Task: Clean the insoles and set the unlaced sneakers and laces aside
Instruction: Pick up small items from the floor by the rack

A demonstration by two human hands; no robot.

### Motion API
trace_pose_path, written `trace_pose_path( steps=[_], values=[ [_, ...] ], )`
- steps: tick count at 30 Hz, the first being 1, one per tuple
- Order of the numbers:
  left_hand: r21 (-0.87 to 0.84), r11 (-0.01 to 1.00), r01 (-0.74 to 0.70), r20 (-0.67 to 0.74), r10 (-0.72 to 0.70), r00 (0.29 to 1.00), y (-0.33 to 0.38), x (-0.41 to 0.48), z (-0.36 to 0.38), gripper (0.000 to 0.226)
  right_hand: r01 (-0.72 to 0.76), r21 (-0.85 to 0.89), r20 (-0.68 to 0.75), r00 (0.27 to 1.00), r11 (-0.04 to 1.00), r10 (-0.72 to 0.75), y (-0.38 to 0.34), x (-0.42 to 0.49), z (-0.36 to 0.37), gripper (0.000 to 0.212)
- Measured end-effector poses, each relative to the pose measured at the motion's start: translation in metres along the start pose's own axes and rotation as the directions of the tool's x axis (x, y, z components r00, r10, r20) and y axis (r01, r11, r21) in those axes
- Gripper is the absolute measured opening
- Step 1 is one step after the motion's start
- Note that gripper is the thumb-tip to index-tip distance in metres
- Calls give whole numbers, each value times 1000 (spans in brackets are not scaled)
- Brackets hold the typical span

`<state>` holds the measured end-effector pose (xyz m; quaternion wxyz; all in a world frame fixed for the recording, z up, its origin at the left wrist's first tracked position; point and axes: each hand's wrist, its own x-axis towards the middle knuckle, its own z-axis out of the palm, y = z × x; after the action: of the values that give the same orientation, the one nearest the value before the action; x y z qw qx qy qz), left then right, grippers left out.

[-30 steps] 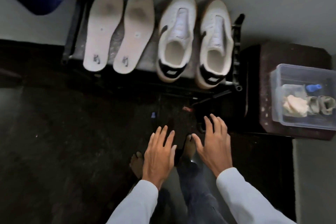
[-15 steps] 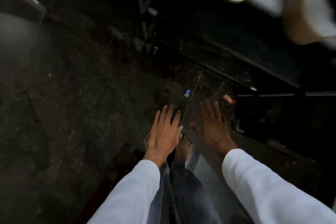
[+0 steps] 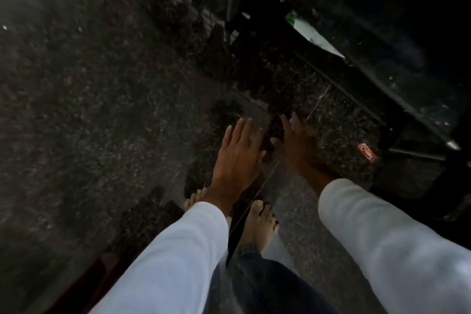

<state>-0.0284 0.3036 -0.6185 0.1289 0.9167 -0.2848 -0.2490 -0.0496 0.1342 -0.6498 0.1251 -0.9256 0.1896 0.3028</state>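
Sneakers, insoles and laces are showing nowhere (only dark speckled floor); bare left hand and right hand are hovering lower centre, fingers splayed, gripping nothing, so progress is proving unjudgeable.

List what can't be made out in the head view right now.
1. The sneakers, insoles and laces: none are in the head view, which points down at the floor.
2. Dark frame: in shadow and cut off by the right edge, so what it carries is not shown.
3. Red scrap on the floor: too small to identify.
4. Right hand: dim and blurred, fingers straight. The left hand is clear, open and empty.
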Motion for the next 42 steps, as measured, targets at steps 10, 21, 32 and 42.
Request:
trace_pose_path(
  steps=[10,21,32,42],
  values=[
    [-27,1000,-1,19,1,1000,-15,-6,14,52,-43,198,-106,992,979,65,-6,20,30,27],
    [-65,997,47,-59,-51,997,23,-70,-96,47,149,576,-291,956,804,31,-48,-117,-64,29],
    [-255,955,-150,-196,100,975,127,-114,-288,49,244,667,-464,875,704,137,-77,-258,-250,50],
    [-555,810,-187,-107,154,982,229,-142,-402,24,258,686,-551,795,681,255,-45,-363,-369,48]
  ],
)
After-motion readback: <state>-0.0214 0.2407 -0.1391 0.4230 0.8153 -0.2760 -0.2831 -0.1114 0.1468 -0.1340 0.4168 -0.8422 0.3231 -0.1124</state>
